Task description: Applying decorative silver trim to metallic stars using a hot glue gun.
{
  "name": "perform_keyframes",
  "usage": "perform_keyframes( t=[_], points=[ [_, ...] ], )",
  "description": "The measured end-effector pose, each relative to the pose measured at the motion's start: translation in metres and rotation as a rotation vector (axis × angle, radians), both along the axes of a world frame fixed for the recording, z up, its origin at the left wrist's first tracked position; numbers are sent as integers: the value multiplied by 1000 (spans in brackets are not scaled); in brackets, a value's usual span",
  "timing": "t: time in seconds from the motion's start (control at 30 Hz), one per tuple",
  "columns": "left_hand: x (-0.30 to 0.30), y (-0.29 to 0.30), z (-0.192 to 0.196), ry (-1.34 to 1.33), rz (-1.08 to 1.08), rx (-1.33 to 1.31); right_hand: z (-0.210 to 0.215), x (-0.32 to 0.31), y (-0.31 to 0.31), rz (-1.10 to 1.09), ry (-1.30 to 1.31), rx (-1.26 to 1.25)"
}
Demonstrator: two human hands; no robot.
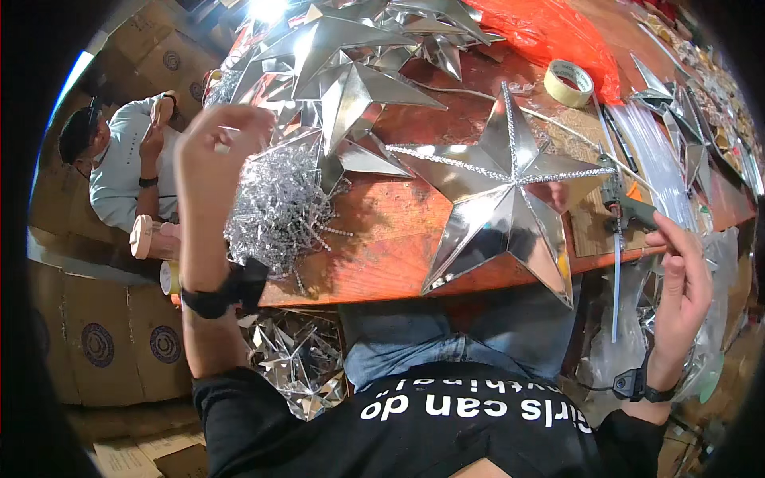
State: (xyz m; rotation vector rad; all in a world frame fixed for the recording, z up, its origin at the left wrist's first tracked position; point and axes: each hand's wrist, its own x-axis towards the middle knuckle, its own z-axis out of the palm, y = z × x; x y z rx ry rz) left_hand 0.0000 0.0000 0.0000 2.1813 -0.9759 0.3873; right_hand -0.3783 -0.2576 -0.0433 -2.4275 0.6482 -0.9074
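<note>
A large silver five-pointed star (502, 191) lies on the red table in front of me. Sparkling rhinestone trim runs along its top, left and right ridges; the two lower ridges are plain. My left hand (223, 143) is raised over a heap of silver rhinestone chain (279, 207), its fingers smeared by motion. At the right table edge my right hand (684, 275) has its index finger stretched out and thumb apart. Its fingertips are close to the handle of a glue gun (637, 213); whether they touch is unclear. A long clear glue stick (616, 279) extends from the gun.
Several silver stars (351, 95) are stacked at the back left. A tape roll (569, 84), a red plastic bag (550, 36) and clear glue sticks (661, 151) lie at the back right. Another person (131, 155) sits at the left. Below the table, a box holds silver stars (295, 358).
</note>
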Motion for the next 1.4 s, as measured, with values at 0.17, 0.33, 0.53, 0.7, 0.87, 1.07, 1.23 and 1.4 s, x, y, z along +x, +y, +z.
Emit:
perform_keyframes(
  t=[0.17, 0.33, 0.53, 0.7, 0.87, 1.07, 1.23, 1.4],
  points=[
    [-5, -31, 63, 59, -204, -320, 18, 15, 2, 123, -49, 21],
    [-35, -86, 111, 440, -623, -354, 44, 70, 7, 584, -296, 408],
    [-130, -131, 66, 1296, -1166, -448, 53, 86, 48, 899, -616, 1051],
    [-149, -106, 15, 1050, -890, -352, 31, 33, 41, 512, -199, 1158],
    [-143, -97, -35, 1592, -880, -342, 9, 0, 42, 354, -20, 943],
    [-137, -97, -50, 1734, -862, -336, -6, -12, 36, 409, -44, 703],
    [-137, -95, -48, 1600, -730, -333, -18, -17, 33, 386, -91, 710],
    [-126, -91, -41, 1133, -606, -42, -23, -27, 29, 216, -103, 827]
  ],
)
